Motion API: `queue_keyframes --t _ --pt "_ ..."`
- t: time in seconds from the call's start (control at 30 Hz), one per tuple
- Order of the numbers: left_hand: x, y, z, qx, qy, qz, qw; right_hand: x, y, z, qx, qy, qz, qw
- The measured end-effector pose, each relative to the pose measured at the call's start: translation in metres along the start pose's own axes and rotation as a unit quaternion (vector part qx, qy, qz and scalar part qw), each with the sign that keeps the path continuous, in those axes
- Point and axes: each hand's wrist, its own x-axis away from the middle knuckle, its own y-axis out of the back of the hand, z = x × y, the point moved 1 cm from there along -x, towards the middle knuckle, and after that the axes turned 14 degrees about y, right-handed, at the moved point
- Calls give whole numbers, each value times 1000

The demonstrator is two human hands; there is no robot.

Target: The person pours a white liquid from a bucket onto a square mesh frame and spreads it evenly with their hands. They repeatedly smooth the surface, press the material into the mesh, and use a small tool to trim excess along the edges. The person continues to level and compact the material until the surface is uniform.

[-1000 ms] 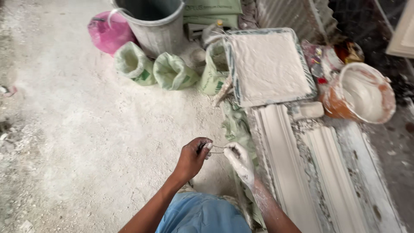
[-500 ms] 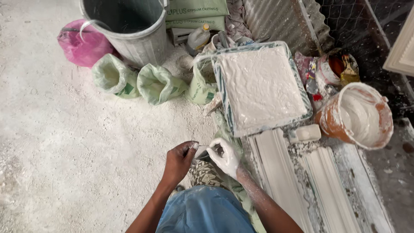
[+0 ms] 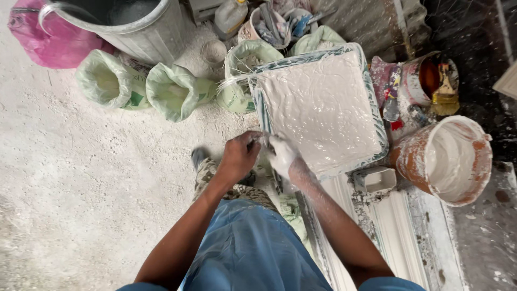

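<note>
Looking down from the head view, a dusty white floor (image 3: pixel 81 178) carries one square tray (image 3: pixel 371 97) of wet plaster, one grey bin (image 3: pixel 145 32), one pink bag (image 3: pixel 37 37) and one orange-stained bucket (image 3: pixel 447 156). Three green sacks (image 3: pixel 172 91) line the bin. Left hand (image 3: pixel 238 157) and plaster-coated right hand (image 3: pixel 281 154) meet at the tray's near-left edge, each grip pinched on a thin strand too small to identify.

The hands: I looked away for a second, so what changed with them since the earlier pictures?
Both hands, left hand and plaster-coated right hand, moved up from beside the long moulding to the near edge of the square plaster-filled mould, still pinched together. Bags, bins and bucket stayed put.
</note>
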Motion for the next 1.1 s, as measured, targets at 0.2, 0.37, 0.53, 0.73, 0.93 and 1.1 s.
queue_keyframes --t 0.2,0.37,0.53,0.73,0.93,1.1 --pt "-99 12 14 -2 -20 7 1000 -97 -1 -32 75 -14 -16 997" --pt "-179 27 15 -44 50 63 996 -168 10 -40 206 17 10 978" --pt "-220 40 9 -37 -17 76 996 -212 25 -50 314 21 92 945" --pt "-233 51 6 -59 39 99 993 -238 39 -49 226 -14 228 947" --pt "-253 53 -1 -83 5 119 989 -244 37 -45 204 -10 221 954" --pt "-261 55 -5 -98 -47 145 983 -236 37 -45 134 -25 170 976"
